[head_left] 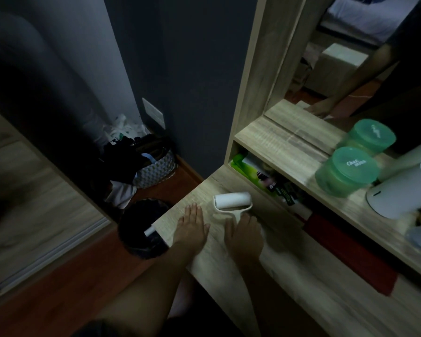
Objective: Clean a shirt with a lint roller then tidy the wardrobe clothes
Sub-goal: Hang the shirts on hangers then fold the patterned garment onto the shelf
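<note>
The left forearm (141,283) comes in lowest and closest, running up to the wooden desk (229,268). Far left stands a pale wooden panel (34,190), likely the wardrobe door. Right of it a patterned basket (156,169) heaped with dark clothes sits on the floor, with a dark bin (141,229) just off the desk's corner. The left hand (192,224) lies flat on the desktop, fingers straight, holding nothing. Just beside it the lint roller (232,200) rests on the desk, white roll pointing away. Its handle runs under the right hand (244,235), which covers it with bent fingers; whether they have closed round it I cannot tell. Further right, a green jar (348,171) stands on the shelf above.

This looks like the very start: fetching the roller. The next move calls for a firm hold on the handle and a lift clear of the desk. No shirt can be picked out here, so it must be found
</note>
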`<state>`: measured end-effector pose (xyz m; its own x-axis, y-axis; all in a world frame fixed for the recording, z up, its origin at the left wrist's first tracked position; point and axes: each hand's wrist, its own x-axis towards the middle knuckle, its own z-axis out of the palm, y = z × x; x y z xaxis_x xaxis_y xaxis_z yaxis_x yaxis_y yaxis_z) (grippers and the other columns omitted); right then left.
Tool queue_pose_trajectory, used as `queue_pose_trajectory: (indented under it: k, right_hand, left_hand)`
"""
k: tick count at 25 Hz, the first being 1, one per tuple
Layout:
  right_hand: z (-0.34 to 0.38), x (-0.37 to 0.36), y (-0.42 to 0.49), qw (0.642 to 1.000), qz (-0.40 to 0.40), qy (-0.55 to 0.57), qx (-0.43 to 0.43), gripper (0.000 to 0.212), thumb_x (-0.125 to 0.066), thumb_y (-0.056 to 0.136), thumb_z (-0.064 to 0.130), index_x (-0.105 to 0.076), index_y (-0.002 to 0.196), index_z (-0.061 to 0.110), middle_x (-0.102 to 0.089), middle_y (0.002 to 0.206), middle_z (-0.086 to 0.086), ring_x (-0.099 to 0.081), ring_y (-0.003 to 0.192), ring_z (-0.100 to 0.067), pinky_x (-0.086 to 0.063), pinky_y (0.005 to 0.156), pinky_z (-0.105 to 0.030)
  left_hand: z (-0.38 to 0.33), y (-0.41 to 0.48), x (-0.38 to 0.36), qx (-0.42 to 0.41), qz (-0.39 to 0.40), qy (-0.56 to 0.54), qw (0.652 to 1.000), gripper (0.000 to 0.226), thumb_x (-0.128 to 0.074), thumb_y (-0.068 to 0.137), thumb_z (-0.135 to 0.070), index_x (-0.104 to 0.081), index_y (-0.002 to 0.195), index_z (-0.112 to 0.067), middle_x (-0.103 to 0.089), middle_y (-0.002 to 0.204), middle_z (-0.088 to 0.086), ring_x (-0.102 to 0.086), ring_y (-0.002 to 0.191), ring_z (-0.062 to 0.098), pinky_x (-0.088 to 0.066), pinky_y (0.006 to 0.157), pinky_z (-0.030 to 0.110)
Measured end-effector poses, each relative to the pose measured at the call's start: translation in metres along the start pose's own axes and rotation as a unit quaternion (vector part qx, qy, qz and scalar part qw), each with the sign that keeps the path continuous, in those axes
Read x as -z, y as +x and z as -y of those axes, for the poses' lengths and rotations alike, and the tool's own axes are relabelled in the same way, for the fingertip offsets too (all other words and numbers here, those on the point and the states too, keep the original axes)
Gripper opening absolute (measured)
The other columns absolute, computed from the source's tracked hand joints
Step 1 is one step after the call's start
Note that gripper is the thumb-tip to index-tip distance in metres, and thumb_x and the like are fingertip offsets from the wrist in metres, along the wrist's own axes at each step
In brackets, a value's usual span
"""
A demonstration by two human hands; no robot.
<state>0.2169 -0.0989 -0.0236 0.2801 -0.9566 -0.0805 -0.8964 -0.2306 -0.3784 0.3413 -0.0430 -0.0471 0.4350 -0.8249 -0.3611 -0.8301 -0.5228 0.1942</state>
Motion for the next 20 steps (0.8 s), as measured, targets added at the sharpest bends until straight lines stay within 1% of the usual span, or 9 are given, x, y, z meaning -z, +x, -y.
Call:
queue_pose_trajectory:
  k: [3,5,8,10,12,14,16,18,20]
  right_hand:
    - [0.015,0.024,0.008,0.998,-0.043,-0.002,0.050,0.063,-0.031,0.085,0.056,-0.056,0.113,0.006,-0.060,0.104,-0.013,-0.060,0.092,-0.026,-0.049,0.070,-0.033]
    - [0.036,0.045,0.019,0.991,-0.082,0.023,0.100,0.059,-0.029,0.084,0.055,-0.057,0.105,0.008,-0.059,0.098,-0.012,-0.059,0.089,-0.028,-0.046,0.070,-0.034]
    - [0.096,0.080,0.040,0.976,-0.128,0.028,0.176,0.044,-0.032,0.089,0.049,-0.054,0.097,0.012,-0.055,0.094,-0.009,-0.054,0.089,-0.025,-0.042,0.070,-0.033]
    - [0.158,0.104,0.051,0.957,-0.153,0.042,0.241,0.039,-0.035,0.092,0.046,-0.054,0.098,0.012,-0.055,0.098,-0.009,-0.052,0.092,-0.026,-0.044,0.070,-0.035]
    - [0.234,0.131,0.052,0.935,-0.166,0.061,0.307,0.038,-0.036,0.093,0.044,-0.055,0.101,0.012,-0.055,0.103,-0.009,-0.052,0.097,-0.027,-0.047,0.073,-0.038]
    - [0.305,0.154,0.047,0.908,-0.182,0.093,0.366,0.036,-0.038,0.094,0.042,-0.055,0.101,0.011,-0.055,0.104,-0.010,-0.052,0.097,-0.027,-0.046,0.073,-0.038]
    - [0.383,0.174,0.030,0.871,-0.189,0.124,0.435,0.035,-0.037,0.094,0.040,-0.055,0.102,0.010,-0.055,0.104,-0.010,-0.052,0.098,-0.027,-0.044,0.075,-0.039]
    - [0.459,0.190,0.007,0.832,-0.189,0.156,0.498,0.036,-0.035,0.095,0.039,-0.055,0.105,0.010,-0.056,0.106,-0.010,-0.052,0.099,-0.026,-0.044,0.079,-0.039]
    - [0.531,0.201,-0.022,0.794,-0.184,0.192,0.547,0.039,-0.033,0.094,0.041,-0.055,0.107,0.011,-0.056,0.107,-0.009,-0.052,0.100,-0.025,-0.044,0.082,-0.039]
  left_hand:
    - [0.004,-0.002,0.030,-0.005,-0.022,0.013,1.000,0.062,-0.015,0.101,-0.039,0.004,0.149,-0.005,0.006,0.158,0.014,0.007,0.146,0.025,-0.005,0.118,0.038]
    - [0.016,-0.001,0.069,-0.011,-0.068,0.015,0.998,0.061,-0.016,0.102,-0.038,0.004,0.149,-0.005,0.007,0.159,0.013,0.007,0.146,0.024,-0.005,0.118,0.036]
    - [0.048,-0.006,0.150,-0.005,-0.171,0.013,0.985,0.061,-0.018,0.102,-0.038,0.001,0.150,-0.006,0.003,0.159,0.011,0.005,0.147,0.023,-0.006,0.117,0.036]
    - [0.077,-0.018,0.210,0.009,-0.241,0.036,0.970,0.061,-0.020,0.102,-0.038,-0.001,0.149,-0.005,0.000,0.159,0.012,0.003,0.147,0.023,-0.006,0.117,0.036]
    - [0.112,-0.039,0.269,0.030,-0.298,0.052,0.953,0.061,-0.021,0.102,-0.038,-0.002,0.150,-0.006,-0.001,0.159,0.011,0.001,0.147,0.023,-0.007,0.117,0.037]
    - [0.144,-0.065,0.319,0.039,-0.351,0.067,0.933,0.061,-0.021,0.101,-0.039,-0.003,0.150,-0.007,-0.001,0.159,0.010,0.001,0.147,0.022,-0.007,0.117,0.037]
    - [0.189,-0.100,0.368,0.060,-0.411,0.092,0.905,0.063,-0.018,0.100,-0.044,-0.004,0.150,-0.008,-0.002,0.159,0.009,0.000,0.147,0.021,-0.006,0.118,0.036]
    - [0.241,-0.137,0.410,0.076,-0.459,0.124,0.876,0.073,-0.005,0.092,-0.052,-0.005,0.150,-0.009,-0.003,0.159,0.008,0.000,0.147,0.021,-0.006,0.117,0.033]
    - [0.299,-0.169,0.446,0.092,-0.501,0.146,0.848,0.075,-0.004,0.089,-0.053,-0.007,0.150,-0.009,-0.004,0.159,0.008,-0.001,0.147,0.021,-0.006,0.117,0.032]
